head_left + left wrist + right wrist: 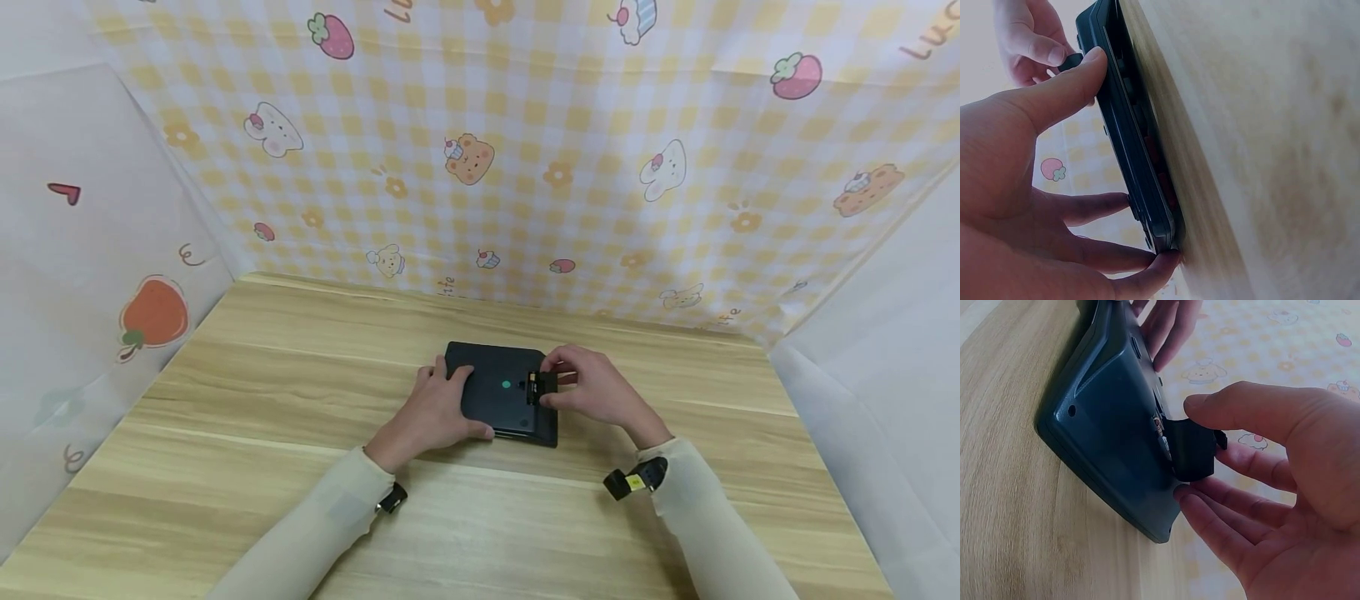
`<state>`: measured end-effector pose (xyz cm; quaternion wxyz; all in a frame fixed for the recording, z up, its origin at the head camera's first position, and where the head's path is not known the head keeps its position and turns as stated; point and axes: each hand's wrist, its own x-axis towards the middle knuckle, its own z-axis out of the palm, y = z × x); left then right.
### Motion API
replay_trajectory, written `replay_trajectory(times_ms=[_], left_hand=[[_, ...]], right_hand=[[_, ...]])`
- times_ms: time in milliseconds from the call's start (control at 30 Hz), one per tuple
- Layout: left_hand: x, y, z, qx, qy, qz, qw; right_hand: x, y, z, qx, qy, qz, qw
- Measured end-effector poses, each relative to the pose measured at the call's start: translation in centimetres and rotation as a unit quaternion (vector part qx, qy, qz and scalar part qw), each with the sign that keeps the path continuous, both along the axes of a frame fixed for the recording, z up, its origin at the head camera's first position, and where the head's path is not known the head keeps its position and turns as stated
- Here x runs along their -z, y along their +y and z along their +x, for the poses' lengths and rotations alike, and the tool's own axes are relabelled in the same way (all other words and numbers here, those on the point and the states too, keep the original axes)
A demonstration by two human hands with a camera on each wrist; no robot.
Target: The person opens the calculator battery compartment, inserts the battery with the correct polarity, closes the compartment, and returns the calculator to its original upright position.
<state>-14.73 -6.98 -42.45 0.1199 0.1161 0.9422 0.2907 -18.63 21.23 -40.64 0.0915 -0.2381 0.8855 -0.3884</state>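
A black calculator (491, 400) lies face down on the wooden table, its dark and red keys showing underneath in the left wrist view. My left hand (438, 408) grips its left side, thumb on the near edge and fingers spread over the back and far corner. The battery compartment (533, 388) is uncovered on the right of the back, with a battery (1163, 436) showing inside. Between thumb and fingers my right hand (596, 387) pinches the small black battery cover (1191, 449), which stands up from the back beside the compartment.
The wood-grain table (300, 375) extends around the calculator on every side. Behind it hangs a yellow checked cloth (510, 217) with cartoon prints, and white cloth walls (885, 333) stand at both sides. A dark strap with a small camera (633, 479) sits on the right wrist.
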Motion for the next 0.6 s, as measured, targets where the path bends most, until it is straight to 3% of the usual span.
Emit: replay_trajectory(times_ms=[300,600], left_hand=[[0.2,-0.2,0.0,0.000,0.003,0.006,1.0000],[4.3,-0.7,-1.6,-0.003,0.021,0.044,0.9988]], right_hand=[[0.0,-0.4,0.0,-0.002,0.019,0.006,1.000],[0.1,-0.9,0.0,0.006,0.027,0.019,0.999]])
